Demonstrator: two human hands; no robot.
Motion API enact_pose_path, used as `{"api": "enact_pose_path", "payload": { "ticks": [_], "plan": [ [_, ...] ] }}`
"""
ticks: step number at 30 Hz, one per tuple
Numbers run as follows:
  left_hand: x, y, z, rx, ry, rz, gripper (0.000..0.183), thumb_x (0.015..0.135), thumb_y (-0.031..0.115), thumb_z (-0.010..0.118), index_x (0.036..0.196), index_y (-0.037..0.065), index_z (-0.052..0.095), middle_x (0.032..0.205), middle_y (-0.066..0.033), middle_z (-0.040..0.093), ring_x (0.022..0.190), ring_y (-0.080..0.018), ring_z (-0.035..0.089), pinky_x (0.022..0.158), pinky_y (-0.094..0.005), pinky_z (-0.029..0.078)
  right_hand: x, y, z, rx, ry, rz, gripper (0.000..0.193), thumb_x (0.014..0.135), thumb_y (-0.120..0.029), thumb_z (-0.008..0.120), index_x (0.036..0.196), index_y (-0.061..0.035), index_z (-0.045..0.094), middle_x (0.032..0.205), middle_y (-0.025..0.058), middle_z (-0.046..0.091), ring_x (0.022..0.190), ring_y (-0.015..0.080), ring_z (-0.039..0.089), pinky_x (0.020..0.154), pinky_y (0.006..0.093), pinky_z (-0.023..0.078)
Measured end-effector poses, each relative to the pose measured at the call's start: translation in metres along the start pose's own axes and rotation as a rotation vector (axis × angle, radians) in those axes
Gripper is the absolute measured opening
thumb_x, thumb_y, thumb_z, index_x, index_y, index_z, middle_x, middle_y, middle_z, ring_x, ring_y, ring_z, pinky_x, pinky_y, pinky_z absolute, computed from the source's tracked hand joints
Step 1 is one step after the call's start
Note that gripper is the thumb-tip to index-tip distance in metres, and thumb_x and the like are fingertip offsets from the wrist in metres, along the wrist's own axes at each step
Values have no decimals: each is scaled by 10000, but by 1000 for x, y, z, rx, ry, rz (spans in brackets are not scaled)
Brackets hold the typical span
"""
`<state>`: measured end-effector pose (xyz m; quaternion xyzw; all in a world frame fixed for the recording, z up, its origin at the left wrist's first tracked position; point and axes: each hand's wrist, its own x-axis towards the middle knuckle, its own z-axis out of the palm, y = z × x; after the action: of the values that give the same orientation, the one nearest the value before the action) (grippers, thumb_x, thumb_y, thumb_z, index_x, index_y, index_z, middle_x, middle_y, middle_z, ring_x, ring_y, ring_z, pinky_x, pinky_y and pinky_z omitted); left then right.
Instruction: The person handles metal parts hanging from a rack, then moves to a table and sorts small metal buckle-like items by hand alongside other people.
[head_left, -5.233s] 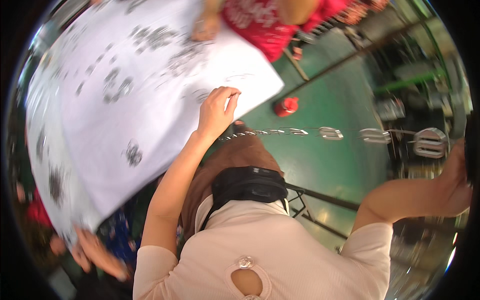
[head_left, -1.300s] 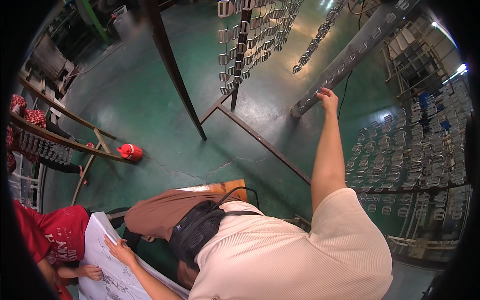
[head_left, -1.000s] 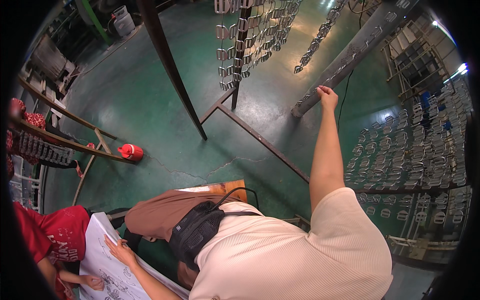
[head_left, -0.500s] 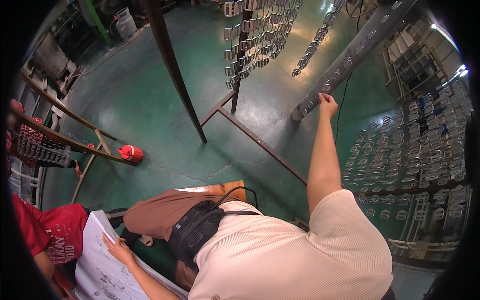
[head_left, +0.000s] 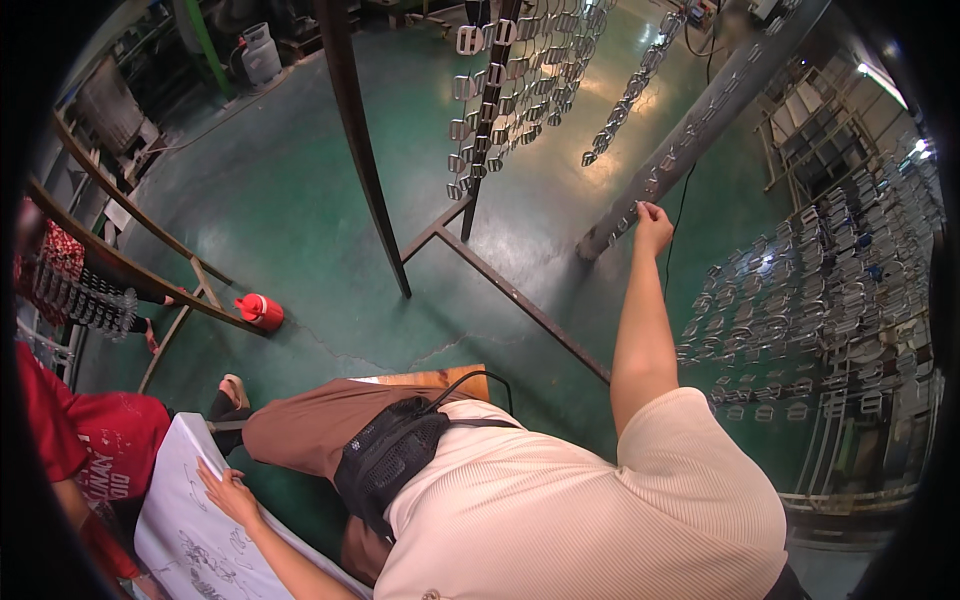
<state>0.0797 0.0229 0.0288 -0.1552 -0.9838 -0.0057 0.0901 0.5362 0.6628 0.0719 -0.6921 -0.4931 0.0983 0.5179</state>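
My right arm stretches up and forward. The fingers of my right hand [head_left: 654,230] are pinched together at a strand of small metal pieces [head_left: 680,150], near its lower end, in front of a thick grey pole [head_left: 705,135]. The exact piece between the fingertips is too small to make out. My left hand [head_left: 228,494] rests flat with fingers stretched on a white sheet [head_left: 165,520] at the lower left. Loose small metal pieces [head_left: 203,562] lie on that sheet beside my left forearm.
Strands of metal buckles [head_left: 500,90] hang from a dark metal frame [head_left: 365,150] ahead. Many more hanging buckles [head_left: 810,290] fill the right side. A person in a red shirt [head_left: 95,430] is close on the left. A red jug [head_left: 260,311] stands on the green floor.
My right hand is slightly lower in the view, still pinched at the strand. My left hand stays flat on the sheet. The view has shifted a little.
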Motion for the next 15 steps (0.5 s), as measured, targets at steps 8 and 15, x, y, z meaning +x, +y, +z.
{"api": "enact_pose_path", "payload": {
  "ticks": [8,15],
  "plan": [
    [-1,-4,2,-65,48,9,130,730,-33,517,663,77,528,1430,-12,191,1304,-274,207,1019,-493,215,-27,-31,-8,-38,-188,-33,188,691,-246,685,820,-109,682,751,46,663,713,176,626,667,305,459],
    [-1,0,6,-83,67,23,136,717,-42,514,658,78,532,1424,-12,207,1300,-276,216,1015,-487,225,-36,-72,-17,148,-633,-190,212,698,-186,693,846,-36,666,740,56,653,696,123,600,659,251,449]
  ]
}}
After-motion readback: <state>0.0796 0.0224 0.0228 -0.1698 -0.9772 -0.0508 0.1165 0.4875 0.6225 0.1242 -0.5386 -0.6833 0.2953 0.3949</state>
